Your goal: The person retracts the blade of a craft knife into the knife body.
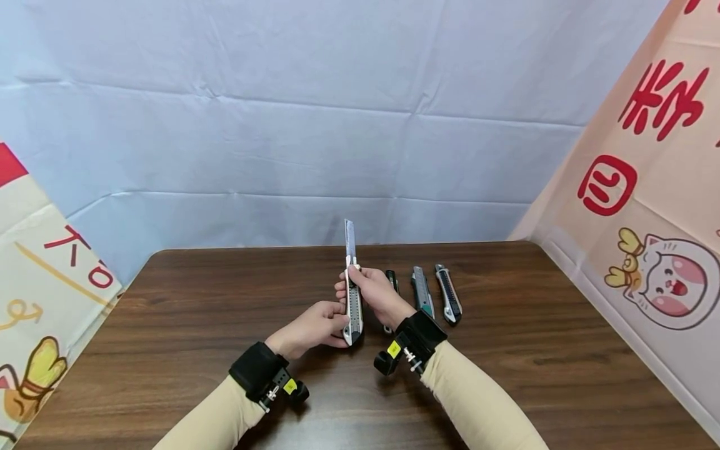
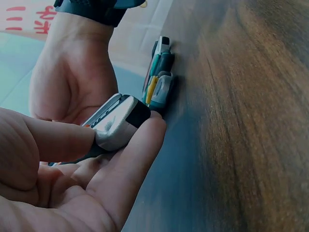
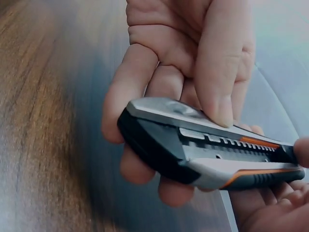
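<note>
Knife [image 1: 353,306] with its blade [image 1: 349,237] run far out stands raised above the table [image 1: 169,325], held at both ends; judging by this, the blade is being worked, and the next move calls for a steady thumb on the slider. Left hand [image 1: 312,328] pinches the butt end, right hand [image 1: 374,294] wraps the upper handle, palms facing. Three more cutters [image 1: 427,294] lie just right.

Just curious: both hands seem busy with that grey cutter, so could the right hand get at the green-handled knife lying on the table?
Probably yes. The green-handled utility knife lies uncovered just beside the right hand, but that hand grips the grey-and-black cutter and would have to let go first.
</note>
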`<state>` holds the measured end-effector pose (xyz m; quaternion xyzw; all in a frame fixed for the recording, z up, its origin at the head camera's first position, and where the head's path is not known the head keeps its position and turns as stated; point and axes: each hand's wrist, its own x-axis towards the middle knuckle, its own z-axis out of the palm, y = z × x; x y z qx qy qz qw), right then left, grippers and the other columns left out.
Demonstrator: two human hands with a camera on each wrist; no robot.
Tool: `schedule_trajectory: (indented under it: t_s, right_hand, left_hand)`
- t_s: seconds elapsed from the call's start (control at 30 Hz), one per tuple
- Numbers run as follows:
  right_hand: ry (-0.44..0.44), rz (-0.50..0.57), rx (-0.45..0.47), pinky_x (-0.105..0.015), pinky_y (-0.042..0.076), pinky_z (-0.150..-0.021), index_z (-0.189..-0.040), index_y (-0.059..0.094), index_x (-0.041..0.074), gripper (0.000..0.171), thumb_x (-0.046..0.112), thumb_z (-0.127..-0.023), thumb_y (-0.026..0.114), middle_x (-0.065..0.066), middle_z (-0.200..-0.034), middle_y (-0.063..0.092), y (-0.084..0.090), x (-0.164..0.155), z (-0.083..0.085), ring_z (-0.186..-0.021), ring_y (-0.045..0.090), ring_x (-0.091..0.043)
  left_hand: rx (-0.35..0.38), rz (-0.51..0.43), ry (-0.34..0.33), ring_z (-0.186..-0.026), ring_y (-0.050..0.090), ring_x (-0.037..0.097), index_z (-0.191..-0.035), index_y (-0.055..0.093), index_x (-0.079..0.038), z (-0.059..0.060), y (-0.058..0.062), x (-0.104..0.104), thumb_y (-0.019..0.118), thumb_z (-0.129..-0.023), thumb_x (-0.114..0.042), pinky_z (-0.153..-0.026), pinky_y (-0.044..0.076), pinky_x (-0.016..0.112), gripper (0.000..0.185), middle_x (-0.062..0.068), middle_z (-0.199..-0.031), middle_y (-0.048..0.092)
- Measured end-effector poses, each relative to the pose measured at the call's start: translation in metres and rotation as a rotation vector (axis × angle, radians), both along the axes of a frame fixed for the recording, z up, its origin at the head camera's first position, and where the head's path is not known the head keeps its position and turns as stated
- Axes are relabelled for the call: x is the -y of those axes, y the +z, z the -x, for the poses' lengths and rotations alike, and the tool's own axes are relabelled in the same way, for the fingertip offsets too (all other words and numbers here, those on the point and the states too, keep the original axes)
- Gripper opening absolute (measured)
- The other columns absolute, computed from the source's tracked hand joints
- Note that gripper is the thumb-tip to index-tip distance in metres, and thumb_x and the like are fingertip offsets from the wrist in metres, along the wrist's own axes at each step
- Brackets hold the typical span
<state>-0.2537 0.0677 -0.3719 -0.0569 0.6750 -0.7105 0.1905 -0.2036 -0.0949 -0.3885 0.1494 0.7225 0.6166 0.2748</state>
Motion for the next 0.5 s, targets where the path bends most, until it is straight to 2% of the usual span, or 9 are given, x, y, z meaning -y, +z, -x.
schedule_trajectory:
  t_s: [0.2, 0.5]
  right_hand:
    - [-0.016, -0.018, -0.013, -0.026, 0.059, -0.076, -0.126, 0.052, -0.012, 0.048, 0.029, -0.106, 0.04, -0.002, -0.084, 0.069, -0.0001, 0.0001, 0.0003, -0.074, 0.069, -0.009]
    - [-0.058, -0.068, -0.02, -0.028, 0.06, -0.075, -0.121, 0.056, -0.009, 0.042, 0.027, -0.106, 0.041, -0.006, -0.087, 0.07, -0.0016, 0.0019, -0.0014, -0.072, 0.068, -0.01]
  left_hand:
    - [-0.015, 0.006, 0.006, -0.1, 0.064, 0.017, -0.128, 0.049, 0.014, -0.0007, 0.0, -0.0019, 0.039, -0.103, -0.005, -0.084, 0.06, 0.032, 0.034, 0.023, -0.116, 0.063]
    - [-0.04, 0.027, 0.001, -0.101, 0.062, 0.017, -0.127, 0.05, 0.015, -0.0026, -0.0007, -0.0039, 0.038, -0.103, -0.004, -0.084, 0.06, 0.033, 0.033, 0.023, -0.117, 0.063]
